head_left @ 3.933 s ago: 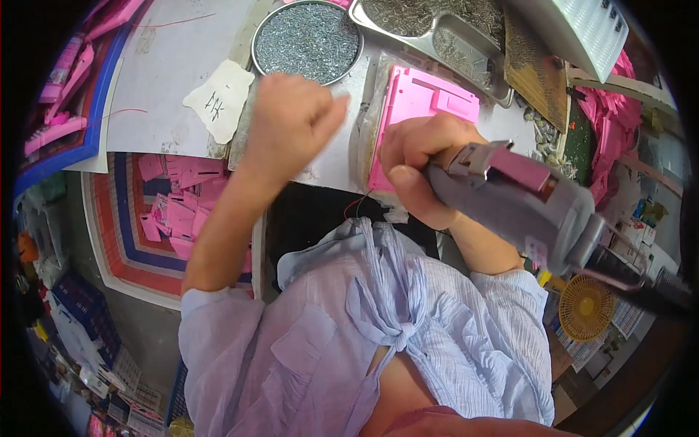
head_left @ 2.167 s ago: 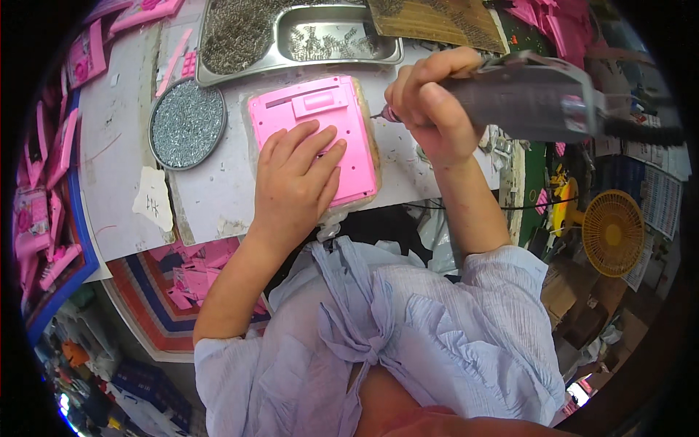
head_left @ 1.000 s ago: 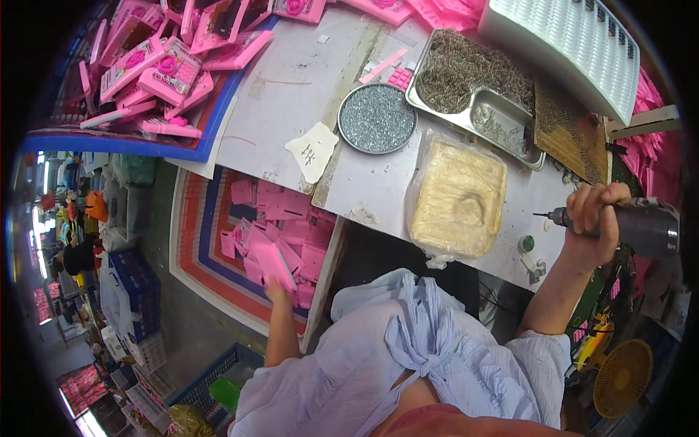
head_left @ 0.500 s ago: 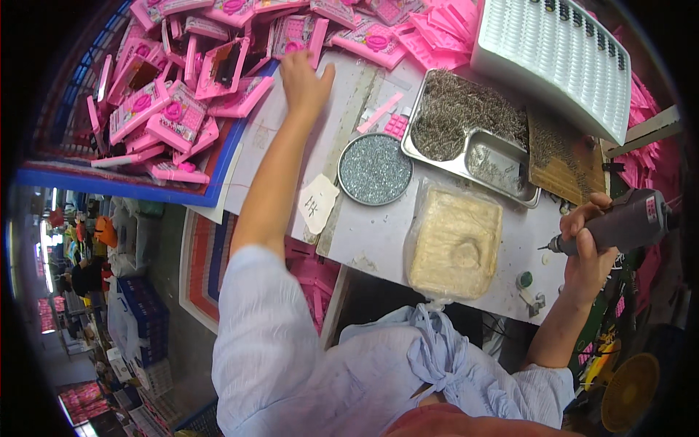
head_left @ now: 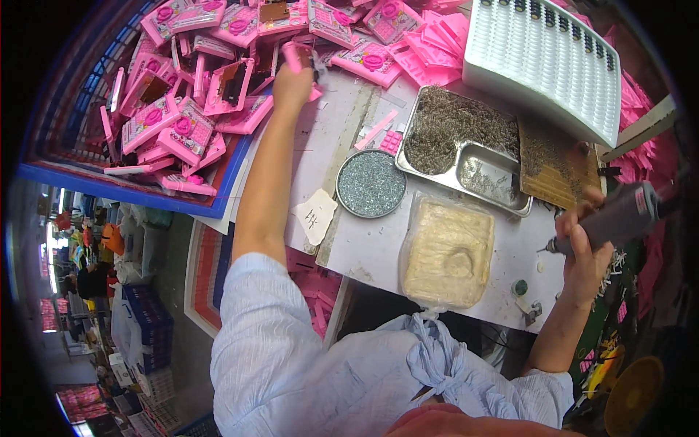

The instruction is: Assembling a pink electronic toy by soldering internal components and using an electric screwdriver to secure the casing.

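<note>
My left hand (head_left: 293,87) is closed round a pink plastic toy case (head_left: 303,60), lifted at the near edge of the heap and smeared by motion. Similar pink toy cases (head_left: 188,130) lie piled beside it, some showing brown circuit boards. On the right, my right hand (head_left: 585,244) wraps round a dark electric screwdriver (head_left: 619,217), whose thin bit points left above the table. Nearest to that hand are a corrugated cardboard piece (head_left: 561,164) strewn with small metal parts and a small green-topped round item (head_left: 520,288).
A steel tray (head_left: 466,120) of springs and a round dish (head_left: 371,183) of small screws stand mid-table. Nearer lies a plastic-wrapped yellowish block (head_left: 448,255). A white ridged tray (head_left: 542,69) holds black parts at the back. The blue crate's rim (head_left: 131,191) borders the heap's near side.
My left hand has closed on a pink toy case and lifted it, turning it over slightly. My right hand keeps hold of the screwdriver, nearly in place.
</note>
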Available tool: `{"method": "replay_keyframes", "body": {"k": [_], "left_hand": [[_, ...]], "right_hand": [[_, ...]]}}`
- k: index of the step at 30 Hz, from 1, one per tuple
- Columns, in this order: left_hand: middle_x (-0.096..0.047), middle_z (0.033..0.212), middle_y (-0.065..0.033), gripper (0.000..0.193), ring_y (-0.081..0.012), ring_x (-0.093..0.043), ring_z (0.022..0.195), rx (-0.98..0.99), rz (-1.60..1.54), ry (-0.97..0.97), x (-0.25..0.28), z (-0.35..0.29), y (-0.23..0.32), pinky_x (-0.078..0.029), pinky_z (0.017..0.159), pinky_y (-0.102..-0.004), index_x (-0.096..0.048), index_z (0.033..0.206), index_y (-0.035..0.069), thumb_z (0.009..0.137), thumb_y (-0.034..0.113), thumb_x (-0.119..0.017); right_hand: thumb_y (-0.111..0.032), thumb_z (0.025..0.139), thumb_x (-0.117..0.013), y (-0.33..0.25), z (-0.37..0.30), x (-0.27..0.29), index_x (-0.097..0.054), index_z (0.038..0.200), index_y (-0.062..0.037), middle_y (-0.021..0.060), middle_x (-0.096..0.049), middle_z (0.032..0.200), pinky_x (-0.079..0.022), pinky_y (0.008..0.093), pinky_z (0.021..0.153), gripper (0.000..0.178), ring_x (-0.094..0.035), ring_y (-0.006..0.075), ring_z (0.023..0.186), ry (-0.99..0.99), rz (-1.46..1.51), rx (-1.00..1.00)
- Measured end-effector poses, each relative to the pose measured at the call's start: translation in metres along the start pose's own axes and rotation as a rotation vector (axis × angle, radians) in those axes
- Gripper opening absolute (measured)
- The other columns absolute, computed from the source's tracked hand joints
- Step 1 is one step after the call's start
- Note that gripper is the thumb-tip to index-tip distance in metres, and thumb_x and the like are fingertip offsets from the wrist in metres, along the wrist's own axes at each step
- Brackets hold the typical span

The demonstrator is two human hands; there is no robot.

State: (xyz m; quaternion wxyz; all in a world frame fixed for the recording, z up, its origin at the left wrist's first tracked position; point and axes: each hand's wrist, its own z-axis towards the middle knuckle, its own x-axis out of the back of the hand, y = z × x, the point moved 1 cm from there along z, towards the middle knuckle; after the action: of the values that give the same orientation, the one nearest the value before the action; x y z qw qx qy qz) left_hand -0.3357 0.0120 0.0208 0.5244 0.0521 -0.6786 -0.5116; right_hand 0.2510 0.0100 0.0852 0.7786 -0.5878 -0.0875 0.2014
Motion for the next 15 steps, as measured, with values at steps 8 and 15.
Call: {"method": "replay_keyframes", "body": {"k": [8, 15], "left_hand": [[-0.056, 0.140, -0.0215, 0.061, -0.0363, -0.061, 0.126, 0.168, -1.434, -0.369, 0.021, -0.251, 0.057, -0.050, 0.106, -0.0523, -0.035, 0.150, 0.003, 0.091, 0.012, -0.049], [-0.038, 0.155, -0.0137, 0.069, -0.0287, -0.043, 0.143, 0.328, -1.396, -0.662, -0.039, -0.432, 0.067, -0.043, 0.113, -0.0460, -0.021, 0.159, 0.004, 0.103, 0.025, -0.054]], "right_hand": [[-0.017, 0.090, -0.068, 0.003, -0.063, -0.054, -0.057, 0.135, 0.0004, 0.0170, -0.066, 0.116, -0.049, 0.0347, 0.091, 0.049, -0.063, 0.0228, 0.102, -0.448, -0.256, 0.201], [-0.027, 0.102, -0.063, 0.086, -0.081, -0.092, -0.048, 0.143, -0.0004, 0.0110, -0.061, 0.133, -0.050, 0.0319, 0.099, 0.051, -0.058, 0.0151, 0.120, -0.112, 0.658, -0.464]]}}
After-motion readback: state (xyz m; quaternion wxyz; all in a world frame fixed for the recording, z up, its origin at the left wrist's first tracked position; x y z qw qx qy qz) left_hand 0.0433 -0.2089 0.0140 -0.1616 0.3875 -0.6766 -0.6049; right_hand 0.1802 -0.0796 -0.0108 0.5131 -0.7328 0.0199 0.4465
